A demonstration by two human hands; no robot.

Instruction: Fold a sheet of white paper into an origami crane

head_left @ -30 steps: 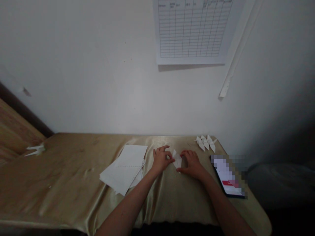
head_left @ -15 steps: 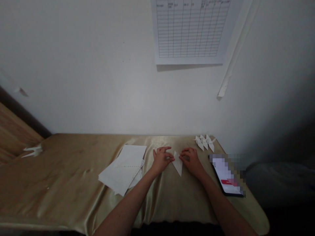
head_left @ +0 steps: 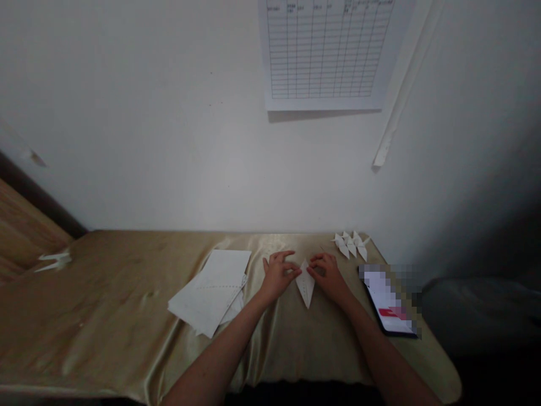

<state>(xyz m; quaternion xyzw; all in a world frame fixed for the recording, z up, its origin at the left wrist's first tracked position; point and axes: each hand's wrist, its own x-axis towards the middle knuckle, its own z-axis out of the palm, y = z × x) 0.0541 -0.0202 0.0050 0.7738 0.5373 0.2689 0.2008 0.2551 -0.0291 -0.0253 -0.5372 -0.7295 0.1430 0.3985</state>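
A small folded white paper piece (head_left: 305,283), kite-shaped with its point toward me, lies on the gold satin-covered table (head_left: 127,316). My left hand (head_left: 278,275) pinches its upper left edge with curled fingers. My right hand (head_left: 330,276) pinches the upper right edge the same way. Both hands rest on the cloth, close together, with the paper between them.
A loose stack of white sheets (head_left: 213,290) lies left of my hands. Several finished folded paper cranes (head_left: 350,243) sit at the far right corner. A phone (head_left: 389,307) lies at the right edge. Another paper figure (head_left: 53,260) rests far left. A gridded chart (head_left: 327,51) hangs on the wall.
The folded paper has been flattened out on the cloth, its long point now showing toward me. My right hand moved from the paper's lower edge up to its top right.
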